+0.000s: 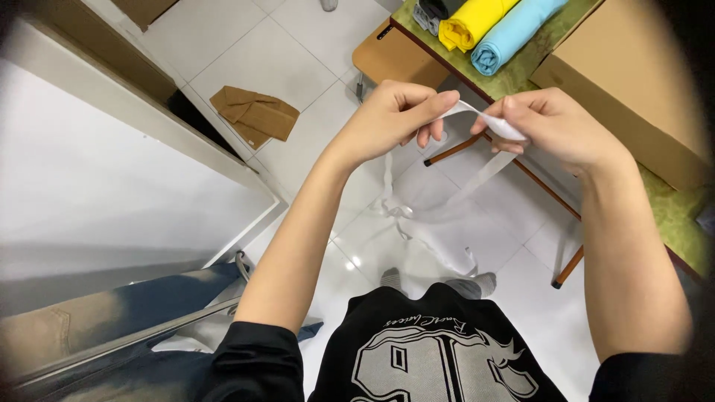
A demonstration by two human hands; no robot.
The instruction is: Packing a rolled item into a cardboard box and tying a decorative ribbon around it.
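My left hand [391, 119] and my right hand [551, 126] are raised in front of me, both pinching the top of a thin clear plastic bag [439, 216]. The bag's white upper edge [484, 119] stretches between my fingertips. Its see-through body hangs down toward the white tiled floor, above my socked feet [462, 283]. I wear a black shirt with a white print [432, 357].
A table with a green cloth [670, 208] stands at the right, holding a cardboard box [633, 82] and rolled yellow [469, 26] and blue fabric [510, 37]. A wooden stool [395, 59] sits under it. Flattened cardboard [257, 115] lies on the floor. Jeans [97, 320] lie at lower left.
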